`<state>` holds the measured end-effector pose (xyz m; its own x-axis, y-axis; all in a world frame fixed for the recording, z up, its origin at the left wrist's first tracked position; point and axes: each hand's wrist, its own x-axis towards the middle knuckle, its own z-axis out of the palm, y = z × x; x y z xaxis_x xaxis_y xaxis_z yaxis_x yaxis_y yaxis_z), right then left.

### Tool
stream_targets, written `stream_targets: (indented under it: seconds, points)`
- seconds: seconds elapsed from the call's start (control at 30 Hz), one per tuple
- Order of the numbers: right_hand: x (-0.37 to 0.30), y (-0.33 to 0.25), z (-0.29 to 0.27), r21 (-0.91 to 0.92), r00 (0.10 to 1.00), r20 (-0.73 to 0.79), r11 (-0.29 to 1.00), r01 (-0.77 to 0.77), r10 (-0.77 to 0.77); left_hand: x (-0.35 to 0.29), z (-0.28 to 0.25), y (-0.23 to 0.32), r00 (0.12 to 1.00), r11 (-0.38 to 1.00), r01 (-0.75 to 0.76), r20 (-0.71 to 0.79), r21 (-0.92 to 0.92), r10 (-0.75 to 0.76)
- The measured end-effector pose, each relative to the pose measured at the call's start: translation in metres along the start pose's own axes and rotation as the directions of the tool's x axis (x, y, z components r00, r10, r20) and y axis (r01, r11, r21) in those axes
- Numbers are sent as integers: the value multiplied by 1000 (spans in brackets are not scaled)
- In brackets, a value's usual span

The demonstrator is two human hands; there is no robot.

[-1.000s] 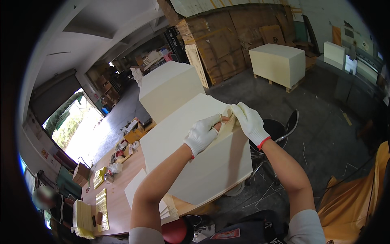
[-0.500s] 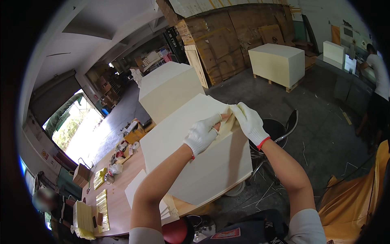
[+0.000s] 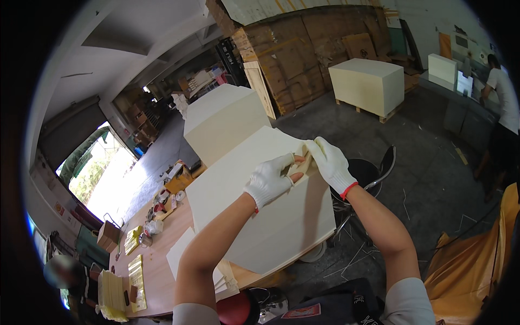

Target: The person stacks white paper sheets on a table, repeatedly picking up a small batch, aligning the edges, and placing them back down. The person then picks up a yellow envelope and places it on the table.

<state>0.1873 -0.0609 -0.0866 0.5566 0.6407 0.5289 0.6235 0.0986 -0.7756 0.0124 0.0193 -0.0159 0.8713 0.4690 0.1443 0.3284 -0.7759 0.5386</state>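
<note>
Left hand [image 3: 269,181] fingers [image 3: 285,162] in a white knit glove are curling in and pinching a small folded cream paper piece [image 3: 300,167], thumb on the near side; right hand [image 3: 331,164], same glove w/ red cuff, is closing its fingers [image 3: 318,147] over the far end of that piece, pressed together on it. The piece is sitting just above the far right corner of a large cream sheet stack [image 3: 260,216], touching or nearly touching the top sheet, can't tell which. The stack is lying on a wooden surface [image 3: 157,260] & overhanging its right edge. Behind it, a tall block of cream sheets [image 3: 225,122]. Left along the surface: loose white sheet [image 3: 181,254], small bottles & clutter, yellow pads. Black chair [image 3: 368,176] standing just beyond the right hand, under the overhang. Further out: palletised cream stack [image 3: 368,84], cardboard wall, another person [image 3: 501,108] standing at a bench far right.

Risks, as I'm judging it: gloved grip on thin paper is looking weak, so the piece could be slipping or creasing crooked if both hands are pulling unevenly; leaning on the overhanging corner could be tipping or sliding the top sheets off toward the chair
</note>
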Motion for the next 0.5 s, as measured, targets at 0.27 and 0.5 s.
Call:
stream_targets:
  seconds: [0.27, 0.5]
  points:
    - [-4, -10, -35, -338, 985, 171, 938, 74, -17, -5, -5, 0, 997, 991, -56, -48, 120, 62]
    - [4, 2, -44, -505, 859, 320, 696, 511, -399, -1, 2, -2, 998, 990, -51, -27, 129, 55]
